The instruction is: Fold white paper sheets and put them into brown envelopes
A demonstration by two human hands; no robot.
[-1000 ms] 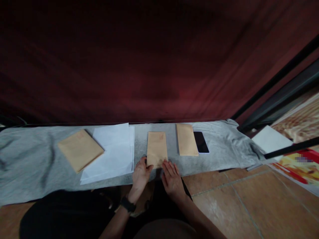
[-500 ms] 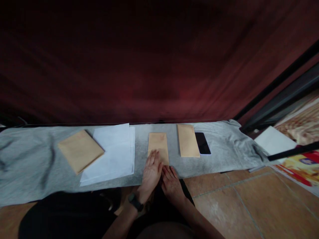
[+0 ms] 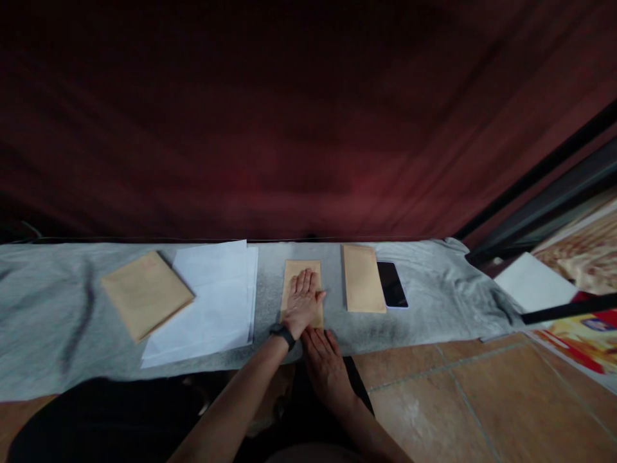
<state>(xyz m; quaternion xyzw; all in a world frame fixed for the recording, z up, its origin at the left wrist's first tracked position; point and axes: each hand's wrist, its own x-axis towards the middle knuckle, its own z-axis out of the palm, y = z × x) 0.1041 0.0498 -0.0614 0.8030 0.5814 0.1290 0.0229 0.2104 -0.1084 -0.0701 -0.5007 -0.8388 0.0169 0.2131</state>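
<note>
A brown paper envelope [image 3: 288, 270] lies flat on the grey cloth in front of me. My left hand [image 3: 303, 301], with a dark watch on its wrist, rests flat on the envelope's middle, fingers stretched out and thumb to the right. At the envelope's near end, my right hand [image 3: 326, 363] lies with outstretched fingers touching its edge. Much of the envelope's lower half is hidden under the hands. To the right is another brown envelope [image 3: 364, 278], its edge beside a dark-screened phone [image 3: 393, 284].
On the left, a stack of brown envelopes [image 3: 147, 294] overlaps white paper sheets [image 3: 212, 302]. Grey cloth [image 3: 434, 296] covers the narrow surface. A dark red curtain [image 3: 289, 161] hangs behind it. At right stand black bars [image 3: 573, 310] and a colourful printed package [image 3: 585, 341].
My left hand has slid farther up the envelope and flattened out. My right hand stays by the near edge. The view has shifted slightly.
</note>
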